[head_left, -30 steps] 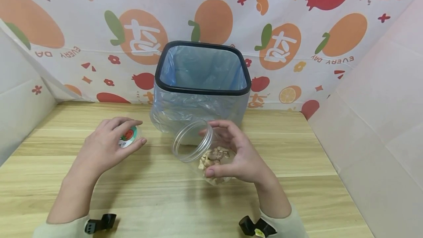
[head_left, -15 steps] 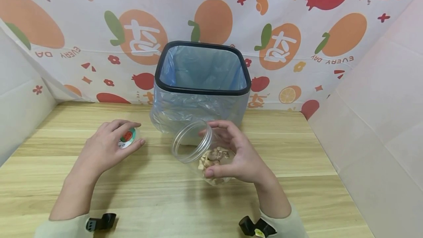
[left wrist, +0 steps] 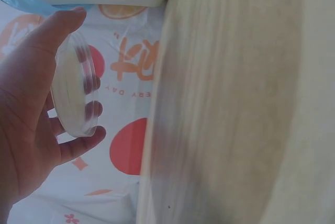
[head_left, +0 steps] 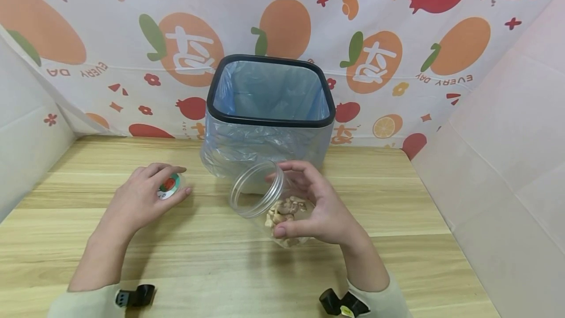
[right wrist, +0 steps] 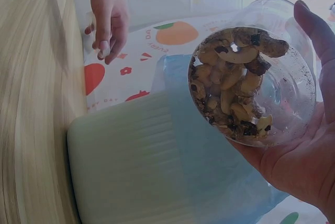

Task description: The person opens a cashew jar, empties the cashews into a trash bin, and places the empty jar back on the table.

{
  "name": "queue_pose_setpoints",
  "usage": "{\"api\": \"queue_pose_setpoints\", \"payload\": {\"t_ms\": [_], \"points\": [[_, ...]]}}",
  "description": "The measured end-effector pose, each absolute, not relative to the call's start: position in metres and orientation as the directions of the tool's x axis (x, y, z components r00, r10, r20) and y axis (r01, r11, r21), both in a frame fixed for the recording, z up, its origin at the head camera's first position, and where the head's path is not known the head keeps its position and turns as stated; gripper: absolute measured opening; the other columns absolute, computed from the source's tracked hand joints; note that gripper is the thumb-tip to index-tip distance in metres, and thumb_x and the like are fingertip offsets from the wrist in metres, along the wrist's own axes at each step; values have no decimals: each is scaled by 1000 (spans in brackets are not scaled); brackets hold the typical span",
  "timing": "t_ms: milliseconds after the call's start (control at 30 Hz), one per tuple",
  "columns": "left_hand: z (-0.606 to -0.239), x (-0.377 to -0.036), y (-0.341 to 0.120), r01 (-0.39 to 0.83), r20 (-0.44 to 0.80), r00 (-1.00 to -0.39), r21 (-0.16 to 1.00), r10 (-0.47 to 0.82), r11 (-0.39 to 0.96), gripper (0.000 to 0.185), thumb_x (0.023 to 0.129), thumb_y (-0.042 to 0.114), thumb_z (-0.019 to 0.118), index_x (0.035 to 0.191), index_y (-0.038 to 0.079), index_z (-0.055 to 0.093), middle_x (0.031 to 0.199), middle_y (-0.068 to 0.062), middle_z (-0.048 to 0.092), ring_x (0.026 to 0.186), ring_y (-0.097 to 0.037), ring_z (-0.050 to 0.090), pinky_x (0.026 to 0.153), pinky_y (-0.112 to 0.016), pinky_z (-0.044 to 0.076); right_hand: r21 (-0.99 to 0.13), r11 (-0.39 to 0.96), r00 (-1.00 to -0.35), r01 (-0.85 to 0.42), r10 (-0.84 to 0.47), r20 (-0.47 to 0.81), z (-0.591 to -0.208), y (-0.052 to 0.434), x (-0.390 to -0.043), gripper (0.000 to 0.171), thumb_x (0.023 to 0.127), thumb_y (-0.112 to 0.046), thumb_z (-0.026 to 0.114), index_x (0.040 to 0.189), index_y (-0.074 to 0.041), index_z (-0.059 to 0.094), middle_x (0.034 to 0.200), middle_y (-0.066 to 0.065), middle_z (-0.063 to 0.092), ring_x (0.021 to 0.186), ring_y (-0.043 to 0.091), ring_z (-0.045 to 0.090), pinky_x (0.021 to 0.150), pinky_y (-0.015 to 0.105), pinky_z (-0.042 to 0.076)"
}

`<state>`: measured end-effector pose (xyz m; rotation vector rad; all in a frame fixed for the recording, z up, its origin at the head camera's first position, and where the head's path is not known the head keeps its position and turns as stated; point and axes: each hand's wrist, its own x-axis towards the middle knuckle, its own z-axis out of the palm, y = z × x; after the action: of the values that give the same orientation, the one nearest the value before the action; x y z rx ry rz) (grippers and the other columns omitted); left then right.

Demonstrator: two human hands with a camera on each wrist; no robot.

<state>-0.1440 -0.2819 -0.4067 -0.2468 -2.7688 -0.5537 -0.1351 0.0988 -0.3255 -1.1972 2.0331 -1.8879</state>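
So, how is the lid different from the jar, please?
The lid is small, flat and bears a red and green sticker; the jar is larger, tilted, open and holds nuts. The left hand holds the lid, the right hand the jar. Both are clear plastic.

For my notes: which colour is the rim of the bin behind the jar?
Black; the rim frames a pale blue liner bag. It shows best in the head view.

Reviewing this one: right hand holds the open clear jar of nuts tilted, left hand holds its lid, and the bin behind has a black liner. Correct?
Not quite. The liner in the bin is blue, as the head view shows; only the rim is black. The right hand does hold the jar, the left hand the lid.
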Motion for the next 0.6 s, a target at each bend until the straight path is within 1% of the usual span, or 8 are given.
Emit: {"api": "queue_pose_setpoints", "payload": {"t_ms": [200, 433, 600], "points": [[-411, -144, -285, 218, 309, -945, 356, 105, 909, 49, 86, 51, 73, 124, 20, 67, 125, -15, 61, 107, -43, 54, 73, -63, 51, -881, -87, -679, -464, -604, 417, -325, 99, -135, 94, 62, 12, 88, 141, -14, 44, 133, 19, 61, 121, 36, 61, 106, 41, 47], [-415, -146, -288, 210, 272, -956, 364, 112, 907, 51, 87, 51, 72, 126, 18, 67, 126, -17, 60, 109, -45, 53, 78, -65, 50, -884, -95, -677, -457, -607, 415, -325, 99, -135, 94, 62, 12, 87, 141, -14, 44, 133, 22, 60, 120, 41, 60, 106, 41, 47], [-419, -147, -291, 230, 261, -955, 364, 139, 903, 50, 87, 49, 73, 124, 16, 67, 125, -20, 60, 108, -46, 54, 80, -64, 49, -881, -87, -675, -465, -609, 416, -325, 98, -135, 94, 62, 11, 88, 141, -14, 44, 133, 22, 60, 120, 35, 62, 106, 41, 47]]}}
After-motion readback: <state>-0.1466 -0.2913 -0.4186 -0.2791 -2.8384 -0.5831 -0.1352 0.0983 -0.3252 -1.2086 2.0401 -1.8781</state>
